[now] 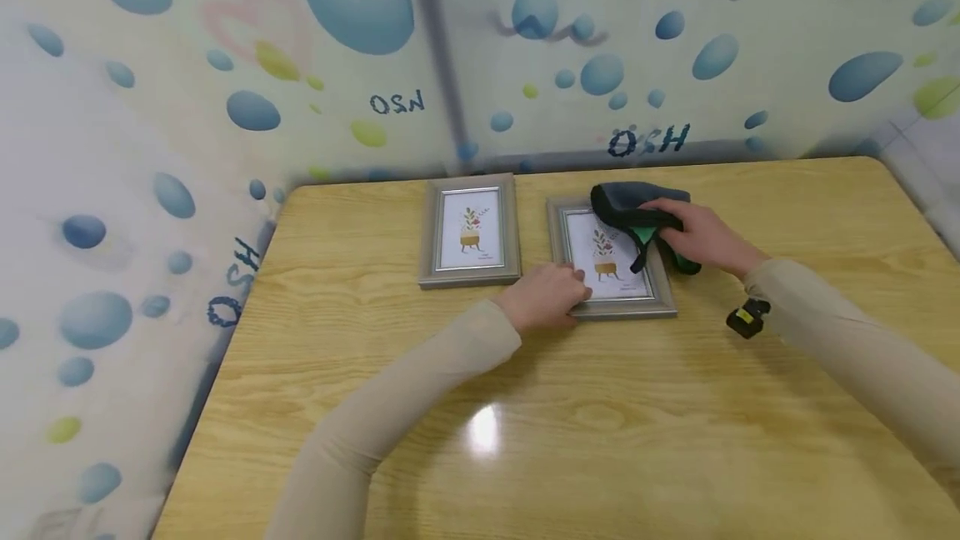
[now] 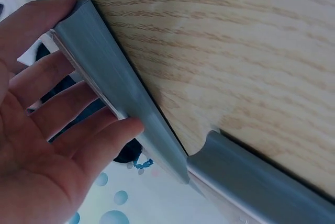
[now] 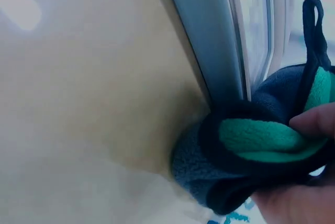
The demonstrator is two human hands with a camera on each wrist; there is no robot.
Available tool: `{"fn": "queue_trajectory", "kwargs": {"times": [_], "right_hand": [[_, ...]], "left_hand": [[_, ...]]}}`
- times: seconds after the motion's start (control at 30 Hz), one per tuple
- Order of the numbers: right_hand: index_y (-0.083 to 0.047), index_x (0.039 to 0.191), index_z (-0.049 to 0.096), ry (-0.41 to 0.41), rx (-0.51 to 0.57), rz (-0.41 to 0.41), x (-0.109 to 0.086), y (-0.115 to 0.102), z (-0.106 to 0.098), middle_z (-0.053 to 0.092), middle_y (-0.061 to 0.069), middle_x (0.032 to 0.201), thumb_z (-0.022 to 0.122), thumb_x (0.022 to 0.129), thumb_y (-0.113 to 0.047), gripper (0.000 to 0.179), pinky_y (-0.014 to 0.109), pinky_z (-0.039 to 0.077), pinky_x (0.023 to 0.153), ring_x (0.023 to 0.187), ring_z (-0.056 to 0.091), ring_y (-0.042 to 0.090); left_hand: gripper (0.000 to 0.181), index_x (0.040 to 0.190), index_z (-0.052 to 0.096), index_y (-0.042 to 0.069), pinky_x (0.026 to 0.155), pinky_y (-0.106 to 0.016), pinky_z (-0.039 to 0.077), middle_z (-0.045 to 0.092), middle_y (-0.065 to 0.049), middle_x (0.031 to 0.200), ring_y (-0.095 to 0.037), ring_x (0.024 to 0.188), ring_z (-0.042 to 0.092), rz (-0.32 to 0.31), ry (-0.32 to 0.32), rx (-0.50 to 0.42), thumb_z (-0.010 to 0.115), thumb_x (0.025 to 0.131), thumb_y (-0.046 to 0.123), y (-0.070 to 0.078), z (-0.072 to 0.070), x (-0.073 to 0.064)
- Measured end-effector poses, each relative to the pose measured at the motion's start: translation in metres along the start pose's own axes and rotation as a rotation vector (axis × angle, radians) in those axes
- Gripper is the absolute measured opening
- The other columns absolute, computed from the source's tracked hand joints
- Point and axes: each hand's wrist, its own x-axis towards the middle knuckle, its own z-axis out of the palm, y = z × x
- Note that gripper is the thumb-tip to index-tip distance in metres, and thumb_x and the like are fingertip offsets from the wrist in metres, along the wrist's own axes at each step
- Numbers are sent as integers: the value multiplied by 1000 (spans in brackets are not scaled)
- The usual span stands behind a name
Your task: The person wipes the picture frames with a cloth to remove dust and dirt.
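The left arm (image 1: 337,448) rises from behind its hand, bends at the elbow, and its sleeved forearm (image 1: 427,390) slants forward and rightward. The left hand (image 1: 546,297) grips with its digits curled; from below, its palm (image 2: 36,161) shows, digits parted. Farther forward and to its right, the right hand (image 1: 705,232) pinches, two of its digits (image 3: 319,120) closing from opposite sides. The right forearm (image 1: 847,340) runs back and rightward from that hand.
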Motion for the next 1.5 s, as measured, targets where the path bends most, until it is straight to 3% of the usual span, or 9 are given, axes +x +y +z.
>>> {"fn": "queue_trajectory", "kwargs": {"times": [0.13,0.3,0.4,0.57,0.8,0.9,1.17,1.3,1.5], "right_hand": [[3,133,50,-5,-3,54,26,8,-6,44,34,134,46,94,2,39,50,37,80,96,48,40],[3,132,51,-12,-35,22,28,8,-5,43,34,136,48,92,4,40,57,36,96,117,45,46],[3,132,51,-47,-129,-37,24,5,1,33,36,142,51,89,6,43,63,31,100,129,33,52],[0,140,45,-77,-335,-73,23,-2,13,16,32,151,61,87,1,56,66,32,97,130,24,58],[4,133,52,-64,-529,-104,35,-20,20,46,26,135,68,84,-1,51,59,38,97,124,39,48],[2,131,55,-91,-516,-118,45,-34,25,51,24,132,66,86,0,47,57,42,93,122,44,46],[1,131,56,-191,-299,-284,67,-72,41,54,22,132,54,87,10,45,52,38,100,122,49,40],[1,129,58,-193,-301,-309,66,-69,41,54,22,132,54,85,12,46,52,39,99,121,50,40],[0,131,56,-229,-383,-267,51,-44,26,51,24,134,53,86,11,46,56,39,97,124,46,42]], "left_hand": [[28,104,72,15,69,-28,49,63,0,95,-15,86,57,5,-8,4,73,85,37,4,1,4],[28,104,72,15,69,-28,49,62,-1,96,-15,87,57,11,-6,-18,73,85,37,5,0,3],[28,105,71,15,72,-30,49,62,-1,97,-16,89,56,17,-6,-28,73,86,36,1,1,0],[29,109,70,14,75,-31,49,62,-3,101,-17,92,56,36,-8,-37,71,86,32,-5,3,-1],[33,117,67,12,76,-33,50,61,-8,113,-21,99,56,71,-30,-90,68,89,28,-7,3,-3],[32,117,67,11,79,-34,50,61,-9,115,-22,101,56,71,-35,-78,68,89,28,-7,1,-4],[32,116,68,12,84,-34,49,64,-8,111,-21,101,60,102,-30,-33,69,89,30,-8,1,-4],[31,114,69,12,84,-33,50,65,-7,108,-20,100,60,98,-20,-30,70,88,30,-8,2,-2],[29,113,70,13,79,-32,50,63,-5,110,-18,98,57,61,-47,-83,70,89,29,-8,0,-3]]}}
